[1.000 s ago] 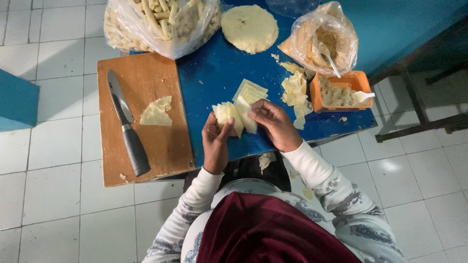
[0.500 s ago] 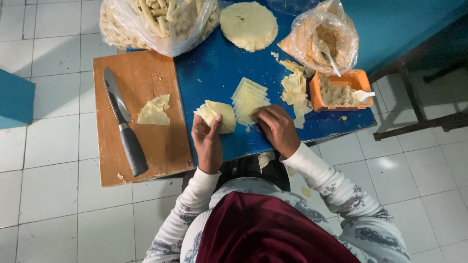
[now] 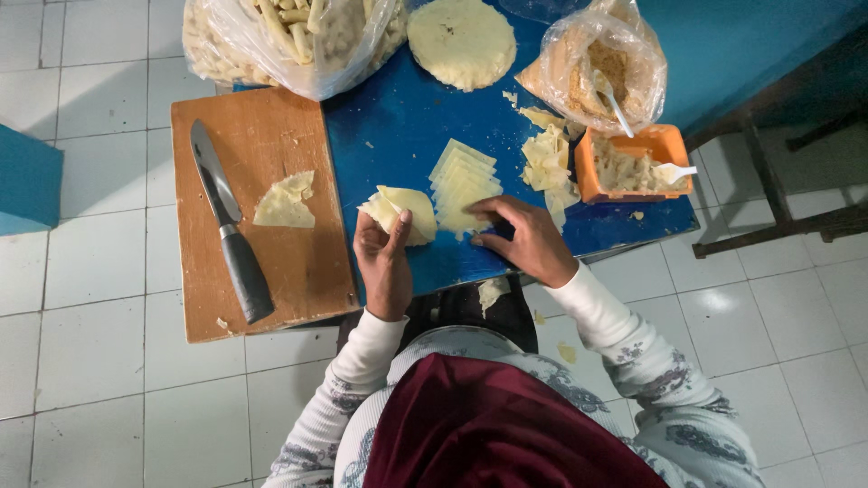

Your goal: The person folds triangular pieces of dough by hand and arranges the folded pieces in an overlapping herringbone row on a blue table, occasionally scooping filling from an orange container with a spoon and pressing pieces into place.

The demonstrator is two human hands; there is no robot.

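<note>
**Wrapper separated from stack; stock count**

Change of state: a second ago both my hands met over one bundle of dough at the table's front edge. Now they are apart. My left hand (image 3: 384, 262) holds a single pale dough wrapper (image 3: 400, 212), folded over, thumb pressed on its face and fingers curled beneath it, just left of the stack. My right hand (image 3: 524, 239) lies flat, fingers spread and closed on nothing, fingertips touching the near edge of the fanned wrapper stack (image 3: 461, 185) on the blue table (image 3: 398, 126). Judgement: one sheet is peeled off and the remaining stack is being steadied.

Count:
- Fanned stack: one; sheets too thin to number.
- Wrapper in hand: one.
- Cut wrapper piece (image 3: 285, 201): one, on the wooden cutting board (image 3: 271, 271).
- Knife (image 3: 231, 226): one, on the board, well apart from both hands.
- Round dough disc (image 3: 461, 41): one.
- Plastic bags: two, one of rolled sticks (image 3: 289, 36), one of crumbs (image 3: 601, 72).
- Orange tub of filling (image 3: 633, 163): one, with a white spoon.
- Loose scrap pile (image 3: 547, 158): one.
</note>
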